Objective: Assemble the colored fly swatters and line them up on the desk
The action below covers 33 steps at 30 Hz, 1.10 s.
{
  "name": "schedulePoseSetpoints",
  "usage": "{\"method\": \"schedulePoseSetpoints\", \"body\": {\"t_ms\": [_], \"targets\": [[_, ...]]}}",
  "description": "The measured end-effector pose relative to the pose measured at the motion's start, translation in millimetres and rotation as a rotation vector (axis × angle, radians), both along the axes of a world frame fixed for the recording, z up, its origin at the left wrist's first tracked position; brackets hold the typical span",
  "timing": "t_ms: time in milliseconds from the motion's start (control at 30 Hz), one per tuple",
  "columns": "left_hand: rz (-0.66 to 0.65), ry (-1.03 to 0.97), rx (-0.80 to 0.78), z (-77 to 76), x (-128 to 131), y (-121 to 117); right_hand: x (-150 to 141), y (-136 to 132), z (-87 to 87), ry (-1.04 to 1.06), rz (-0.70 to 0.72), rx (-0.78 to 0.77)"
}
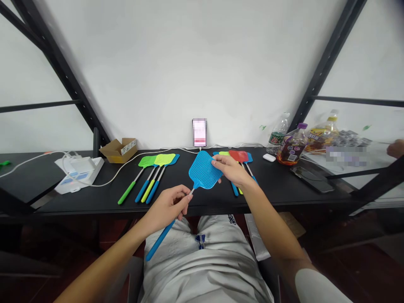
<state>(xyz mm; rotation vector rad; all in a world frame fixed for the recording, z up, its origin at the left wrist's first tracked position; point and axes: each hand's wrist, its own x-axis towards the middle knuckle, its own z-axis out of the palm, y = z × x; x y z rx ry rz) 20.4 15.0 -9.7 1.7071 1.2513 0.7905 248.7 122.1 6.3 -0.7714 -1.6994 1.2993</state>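
Note:
A blue fly swatter (204, 171) is held slantwise over the front of the black table, its blue handle pointing down left over my lap. My left hand (172, 205) is closed round its metal shaft just below the head. My right hand (232, 169) pinches the right edge of the perforated head between thumb and fingers. On the left lie several fly swatters (164, 159) with green, yellow and blue heads, side by side. More swatters (239, 156), with red, yellow and blue heads, lie to the right, partly hidden behind my right hand and forearm.
A phone (200, 133) leans upright against the wall, its cable running left. An open cardboard box (120, 150) and a white power strip (78, 172) stand left. At right are bottles (292, 145), a white earbud case (269, 158) and a dark phone (312, 179). Another person's hand (395, 148) shows far right.

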Motion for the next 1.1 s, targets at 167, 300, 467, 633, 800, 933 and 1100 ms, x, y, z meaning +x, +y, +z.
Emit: {"method": "schedulePoseSetpoints", "body": {"t_ms": [167, 300, 467, 633, 800, 933, 1100], "targets": [[-0.032, -0.050, -0.008, -0.9, 1, 3, 6, -11, 8.4, -0.041, 0.062, -0.012], [-0.003, 0.016, 0.113, -7.2, -2, 6, 14, -19, 15.6, -0.153, 0.143, 0.030], [0.032, 0.218, 0.332, -9.9, -8, 12, 33, -16, 19.0, -0.303, 0.052, 0.210], [0.011, 0.301, 0.401, -9.5, -7, 13, 42, -9, 16.8, -0.348, 0.042, 0.170], [0.027, 0.318, 0.454, -14.3, -6, 14, 40, -10, 17.8, -0.400, 0.089, 0.055], [0.051, 0.329, 0.472, -15.3, -6, 14, 39, -11, 19.7, -0.410, 0.096, -0.014], [0.031, 0.352, 0.480, -11.3, -6, 13, 38, -10, 19.7, -0.324, 0.142, -0.038]]}}
